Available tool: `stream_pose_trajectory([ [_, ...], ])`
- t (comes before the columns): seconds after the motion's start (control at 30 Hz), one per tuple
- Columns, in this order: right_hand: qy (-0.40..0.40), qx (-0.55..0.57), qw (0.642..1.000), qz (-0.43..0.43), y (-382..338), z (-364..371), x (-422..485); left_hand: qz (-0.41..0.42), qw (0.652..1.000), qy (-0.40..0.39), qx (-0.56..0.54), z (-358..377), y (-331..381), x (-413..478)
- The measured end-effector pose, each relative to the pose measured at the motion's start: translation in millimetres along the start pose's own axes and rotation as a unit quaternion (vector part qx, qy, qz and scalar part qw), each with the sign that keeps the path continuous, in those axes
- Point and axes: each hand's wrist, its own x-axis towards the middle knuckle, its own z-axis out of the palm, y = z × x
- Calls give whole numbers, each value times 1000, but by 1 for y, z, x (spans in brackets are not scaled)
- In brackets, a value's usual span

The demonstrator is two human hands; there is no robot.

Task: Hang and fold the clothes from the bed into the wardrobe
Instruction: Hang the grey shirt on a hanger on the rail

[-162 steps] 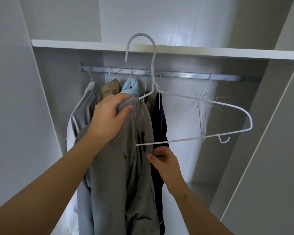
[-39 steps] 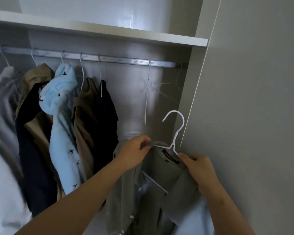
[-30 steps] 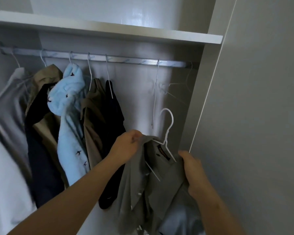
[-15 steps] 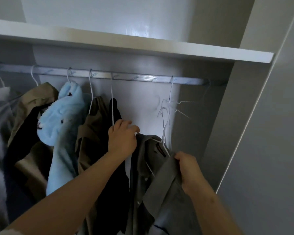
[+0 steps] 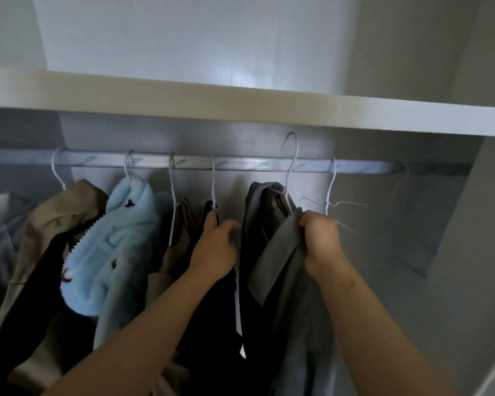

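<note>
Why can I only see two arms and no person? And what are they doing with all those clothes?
The camera sits on the person's head and looks down, so you see only their own arms. There is just this one view. They stand at a wardrobe with a white shelf over a silver metal rail. On the rail hang a tan jacket, a fluffy light blue fleece top and dark clothes. The right hand grips a grey shirt on a thin white wire hanger; its hook pokes up above the rail, so it seems not hung yet. The left hand is by the dark clothes; too blurry to tell if it holds anything.
</note>
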Motion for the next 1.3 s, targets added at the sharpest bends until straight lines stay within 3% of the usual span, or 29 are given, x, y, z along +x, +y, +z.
stream_pose_trajectory([
  [0.13,-22,-38,998,-45,1,35,23,5,999,16,-40,1,-10,7],
  [0.3,-97,-148,984,-31,37,50,32,-9,996,41,-84,8,-15,10],
  [0.57,-107,-146,983,-32,55,37,8,-41,991,50,-114,9,-11,-2],
  [0.7,-121,-179,976,-38,61,19,-15,-64,989,78,-107,1,-2,-22],
  [1.1,-159,-124,979,28,69,-79,-126,-100,985,119,-73,-2,59,-148],
  [1.3,-158,-100,980,76,86,-142,-186,-118,986,81,-81,18,92,-233],
])
